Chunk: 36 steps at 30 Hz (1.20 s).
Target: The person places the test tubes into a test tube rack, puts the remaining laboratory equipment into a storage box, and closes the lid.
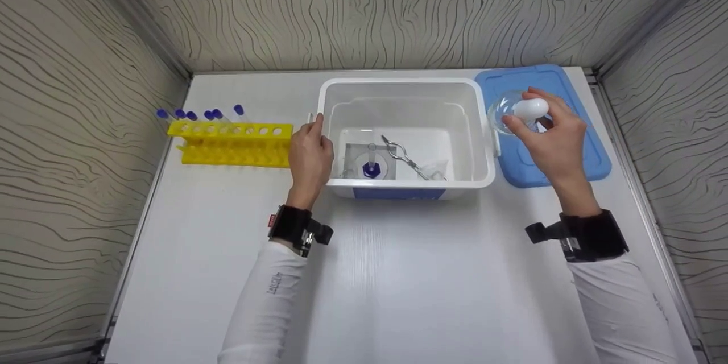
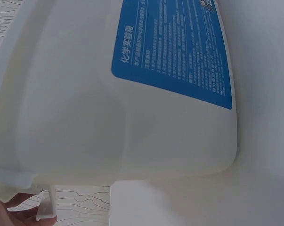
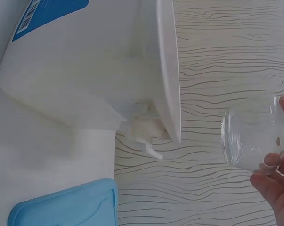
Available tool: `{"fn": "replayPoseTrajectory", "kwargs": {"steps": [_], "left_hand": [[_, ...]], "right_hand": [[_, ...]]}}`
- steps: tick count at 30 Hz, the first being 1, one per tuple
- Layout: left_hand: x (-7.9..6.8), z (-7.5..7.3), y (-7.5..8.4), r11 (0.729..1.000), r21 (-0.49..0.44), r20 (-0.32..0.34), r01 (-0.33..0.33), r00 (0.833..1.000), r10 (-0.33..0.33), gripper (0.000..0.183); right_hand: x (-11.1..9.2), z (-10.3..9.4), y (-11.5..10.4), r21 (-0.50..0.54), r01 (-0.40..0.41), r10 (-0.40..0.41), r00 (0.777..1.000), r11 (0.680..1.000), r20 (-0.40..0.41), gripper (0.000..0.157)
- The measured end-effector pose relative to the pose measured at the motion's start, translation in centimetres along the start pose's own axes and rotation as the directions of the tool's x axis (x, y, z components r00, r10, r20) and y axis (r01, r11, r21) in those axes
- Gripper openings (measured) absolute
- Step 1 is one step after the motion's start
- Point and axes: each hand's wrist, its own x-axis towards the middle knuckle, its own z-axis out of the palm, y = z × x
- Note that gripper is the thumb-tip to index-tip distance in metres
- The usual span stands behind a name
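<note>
In the head view my right hand (image 1: 557, 131) grips an alcohol lamp with a clear glass body (image 1: 503, 111) and a white domed cap (image 1: 532, 109), held over the blue lid (image 1: 574, 153). The right wrist view shows the glass body (image 3: 255, 134) between fingers and thumb, apart from the box. My left hand (image 1: 311, 156) holds the left side of the white plastic box (image 1: 404, 183); in the left wrist view its fingers are curled at the white side latch (image 2: 47, 207). Inside the box lie metal crucible tongs (image 1: 405, 158), a wire gauze (image 1: 355, 153) and a clear cylinder with a purple base (image 1: 371, 169).
A yellow test tube rack (image 1: 233, 156) stands left of the box, holding several tubes with purple caps (image 1: 238, 109). The box's right latch (image 3: 151, 148) hangs outward. Wood-patterned panels (image 1: 341, 11) enclose the white table (image 1: 398, 273) at the back and sides.
</note>
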Motion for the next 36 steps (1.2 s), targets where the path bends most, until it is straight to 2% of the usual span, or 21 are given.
{"fn": "replayPoseTrajectory", "kwargs": {"steps": [6, 12, 17, 23, 31, 36], "left_hand": [[-0.1, -0.1, 0.2, 1.000, -0.002, 0.008, 0.010, 1.000, -0.010, 0.047], [-0.2, 0.1, 0.3, 1.000, 0.003, 0.001, 0.004, 1.000, -0.004, 0.047], [-0.3, 0.0, 0.1, 1.000, 0.011, 0.005, 0.007, 1.000, -0.007, 0.047], [-0.2, -0.1, 0.0, 0.999, 0.029, -0.007, -0.018, 1.000, 0.018, 0.046], [-0.2, -0.1, 0.1, 1.000, 0.022, -0.001, -0.004, 1.000, 0.004, 0.047], [-0.2, -0.1, 0.2, 1.000, 0.022, -0.023, -0.019, 1.000, 0.019, 0.047]], "right_hand": [[0.5, 1.2, -1.0, -0.027, 0.090, -0.085, 0.986, 0.996, 0.140, 0.046], [0.7, 2.1, -1.4, -0.060, 0.150, -0.126, 0.945, 0.987, 0.302, 0.045], [1.3, 3.0, -1.8, -0.117, 0.191, -0.121, 0.889, 0.975, 0.442, 0.044], [2.3, 4.1, -1.4, -0.175, 0.242, -0.099, 0.809, 0.955, 0.579, 0.048], [3.1, 5.7, -0.6, -0.253, 0.315, -0.053, 0.714, 0.915, 0.698, 0.048], [3.5, 6.6, -0.6, -0.291, 0.357, -0.026, 0.669, 0.888, 0.742, 0.046]]}}
